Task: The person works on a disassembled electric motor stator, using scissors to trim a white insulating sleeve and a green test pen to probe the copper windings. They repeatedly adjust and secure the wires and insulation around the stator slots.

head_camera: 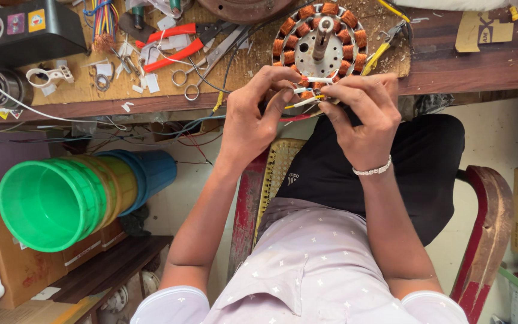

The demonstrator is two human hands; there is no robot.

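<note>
A round motor stator [321, 42] with copper coils and a metal shaft lies on the wooden workbench [469, 66], at its front edge. My left hand [253, 117] and my right hand [364, 114] meet at the stator's near side. Both pinch thin white and yellow sleeved wire leads [307, 96] that come off the coils. The fingertips of both hands are closed on these leads. A beaded bracelet [373, 170] sits on my right wrist.
Red-handled pliers [172, 45], scissors [202, 72], coloured wire bundle [104, 21] and a black box [22, 30] lie on the bench's left. A yellow-handled tool [385, 45] lies right of the stator. Stacked green and blue buckets [73, 195] sit lower left. A red chair [487, 234] is beneath me.
</note>
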